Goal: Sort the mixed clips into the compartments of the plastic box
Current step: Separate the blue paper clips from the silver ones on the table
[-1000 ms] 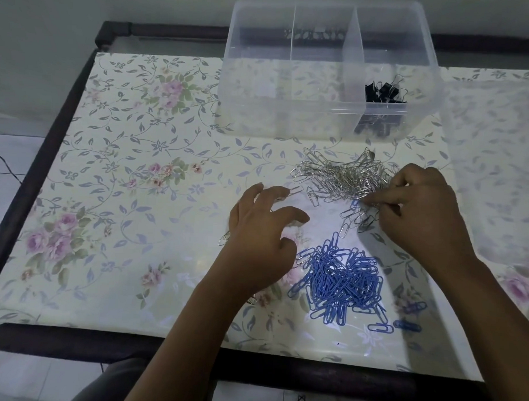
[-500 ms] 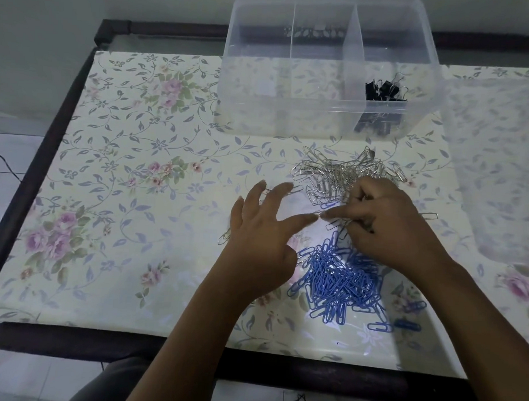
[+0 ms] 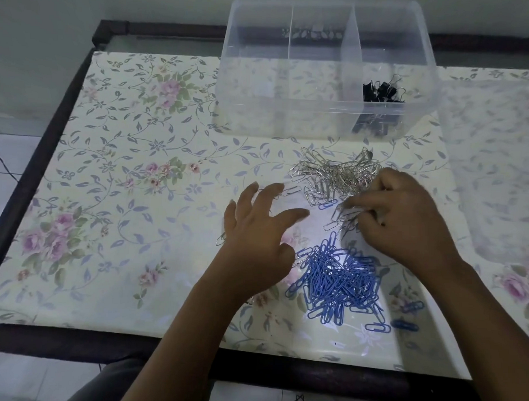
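The clear plastic box [image 3: 275, 116] stands on the floral table cover [image 3: 123, 165], and its right-hand compartment holds black binder clips [image 3: 381, 92]. Just in front of the box, below its middle and right compartments, lies a tangled pile of silver paper clips [image 3: 333, 175]. Nearer the person, well apart from the box, lies a heap of blue paper clips [image 3: 341, 281]. Between these two piles the right hand [image 3: 406, 223] curls its fingers round a few silver clips. The left hand [image 3: 256, 239], fingers spread and straight, sits in front of the box's left compartment, beside the blue heap.
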A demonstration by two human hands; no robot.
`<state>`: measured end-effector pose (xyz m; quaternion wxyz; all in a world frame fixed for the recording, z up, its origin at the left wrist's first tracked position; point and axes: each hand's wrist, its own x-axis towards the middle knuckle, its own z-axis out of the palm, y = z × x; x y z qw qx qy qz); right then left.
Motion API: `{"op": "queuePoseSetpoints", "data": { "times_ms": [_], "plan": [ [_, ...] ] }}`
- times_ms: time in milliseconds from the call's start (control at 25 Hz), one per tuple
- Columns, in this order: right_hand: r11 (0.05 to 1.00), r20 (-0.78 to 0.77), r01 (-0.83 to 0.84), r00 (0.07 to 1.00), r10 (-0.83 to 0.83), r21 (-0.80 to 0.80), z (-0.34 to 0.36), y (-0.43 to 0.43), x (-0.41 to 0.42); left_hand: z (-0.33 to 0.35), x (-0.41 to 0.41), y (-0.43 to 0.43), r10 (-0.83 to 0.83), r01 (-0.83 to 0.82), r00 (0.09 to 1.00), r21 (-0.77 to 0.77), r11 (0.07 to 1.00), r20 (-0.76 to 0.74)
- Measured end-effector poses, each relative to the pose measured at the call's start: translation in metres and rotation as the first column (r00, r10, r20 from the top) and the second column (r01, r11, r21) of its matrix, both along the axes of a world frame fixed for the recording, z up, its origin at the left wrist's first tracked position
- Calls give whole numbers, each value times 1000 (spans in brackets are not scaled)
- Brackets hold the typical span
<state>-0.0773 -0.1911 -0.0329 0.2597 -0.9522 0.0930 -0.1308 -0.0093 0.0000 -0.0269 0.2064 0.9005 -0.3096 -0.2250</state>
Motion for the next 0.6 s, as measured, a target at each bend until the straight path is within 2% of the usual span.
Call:
{"op": "queuePoseSetpoints", "data": {
  "times_ms": [120, 320, 480, 600],
  "plan": [
    [990, -45, -139, 989, 140, 16, 0, 9, 1, -1, -2, 0, -15, 15, 1000, 15, 1000, 6],
    [999, 5, 37, 999, -37, -14, 0, -4, -1, 0, -1, 2, 12, -12, 1000, 33, 999, 15],
    [998, -65, -46, 997, 44, -36, -4, 8, 0, -3, 0, 4, 2, -7, 999, 121, 993, 43],
    [996, -43, -86, 995, 86, 14, -2, 9, 0, -4, 0, 3, -3, -3, 999, 149, 989, 38]
  ]
}}
